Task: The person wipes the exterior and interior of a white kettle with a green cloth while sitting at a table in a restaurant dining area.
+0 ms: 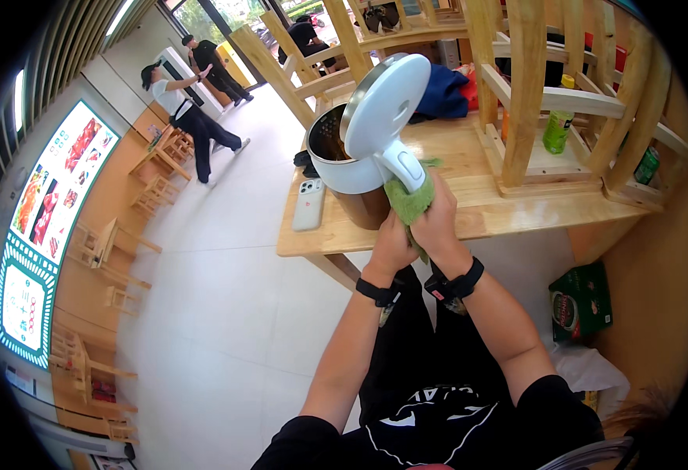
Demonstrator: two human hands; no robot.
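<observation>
An electric kettle [359, 205] with a pale blue-white rim and brown lower body is in front of me at the table's left end. Its lid [391, 98] is swung up, showing the metal inside. My right hand [437, 218] is closed on a green cloth [410, 202] pressed against the kettle's handle [406, 164]. Close below it, my left hand [393, 247] is closed at the lower handle side of the kettle; its fingertips are partly hidden. Whether the kettle's base rests on the table cannot be told.
On the wooden table [469, 210] lie a white phone [308, 205] and dark blue fabric [438, 94]. Upturned wooden stools [525, 102] stand there, with a green bottle [557, 131] among them. A green carton [581, 301] sits below right. Two people [191, 110] are far left.
</observation>
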